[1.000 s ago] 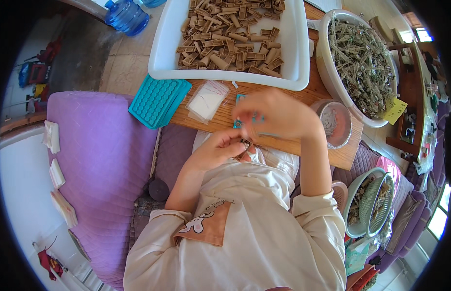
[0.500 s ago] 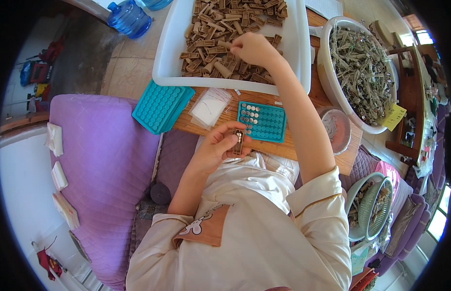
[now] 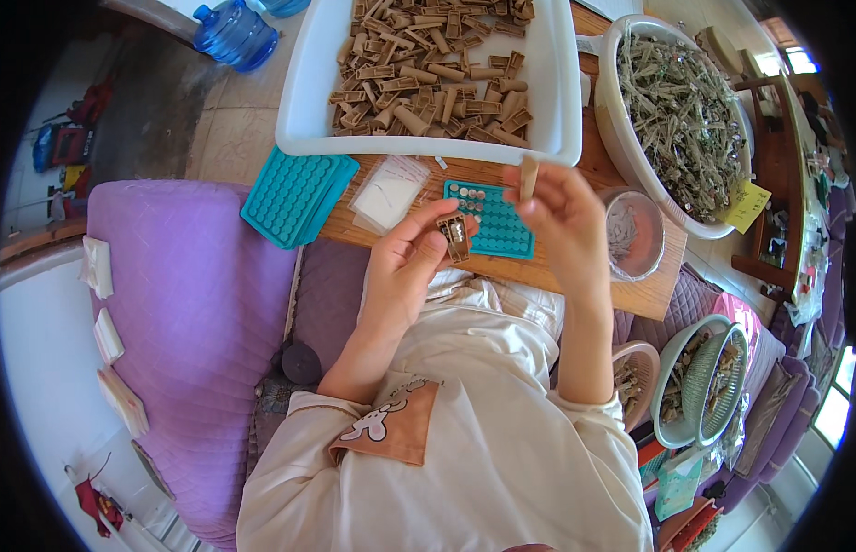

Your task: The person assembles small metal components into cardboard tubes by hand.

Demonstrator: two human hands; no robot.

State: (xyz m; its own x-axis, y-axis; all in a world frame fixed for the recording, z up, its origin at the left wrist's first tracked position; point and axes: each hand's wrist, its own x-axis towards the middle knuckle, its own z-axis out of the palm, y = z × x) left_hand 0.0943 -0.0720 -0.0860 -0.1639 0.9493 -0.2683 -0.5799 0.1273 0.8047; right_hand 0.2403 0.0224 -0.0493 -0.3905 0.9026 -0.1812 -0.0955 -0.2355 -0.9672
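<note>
Casing point(image 3: 453, 237) sits over the near edge of the table point(image 3: 650, 299), pinched by the left hand point(image 3: 400, 265). Rightward and farther from the body, the right hand point(image 3: 569, 207) pinches a tan piece point(image 3: 529, 178); from above, both long axes run roughly away from the body. I count one item per hand, one bin point(image 3: 428, 148) of pieces too jumbled to number, and one teal tray point(image 3: 511, 241) under the tan piece's side, bearing small discs.

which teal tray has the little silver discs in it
The single teal tray lying between the left hand and right hand: silver discs sit in its upper-left part. The stacked teal trays farther left show no discs on top.
</note>
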